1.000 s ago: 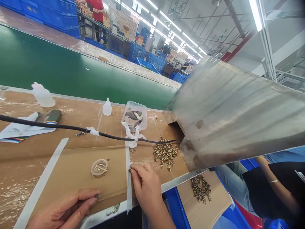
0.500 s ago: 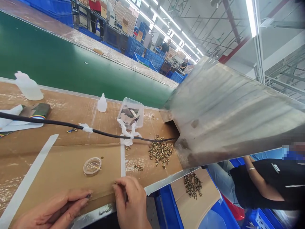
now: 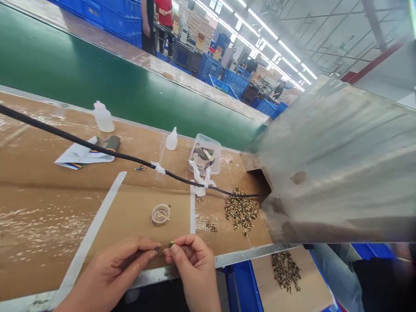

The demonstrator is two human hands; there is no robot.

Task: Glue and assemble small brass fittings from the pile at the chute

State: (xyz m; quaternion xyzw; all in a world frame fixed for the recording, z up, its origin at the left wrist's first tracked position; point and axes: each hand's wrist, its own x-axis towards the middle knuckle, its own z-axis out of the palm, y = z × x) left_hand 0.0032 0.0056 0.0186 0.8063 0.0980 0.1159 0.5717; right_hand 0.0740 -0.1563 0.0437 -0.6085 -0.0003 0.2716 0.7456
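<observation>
My left hand [image 3: 121, 268] pinches a tiny dark part [image 3: 157, 249] between thumb and forefinger; its kind is too small to make out. Close beside it, my right hand [image 3: 195, 264] grips a small brass-coloured part [image 3: 171, 244] in its fingertips. Both hands are over the front edge of the cardboard-covered bench, the two parts a short gap apart. Just beyond them sits a round clear dish [image 3: 160, 215] with a thin stick in it. To the right lies a pile of small brass-and-black parts [image 3: 240, 210], with a smaller cluster [image 3: 212, 226] nearer my right hand.
A black cable [image 3: 130, 158] crosses the bench into a notch in a large metal panel [image 3: 338, 173]. Behind stand white bottles [image 3: 171, 139] and a clear plastic box [image 3: 217, 162]. A green conveyor belt [image 3: 130, 86] runs beyond. More parts [image 3: 286, 271] lie on cardboard at lower right.
My hands have come closer together, and the brass-coloured part in my right fingertips shows more plainly. The view has turned left, so the bench things sit further right.
</observation>
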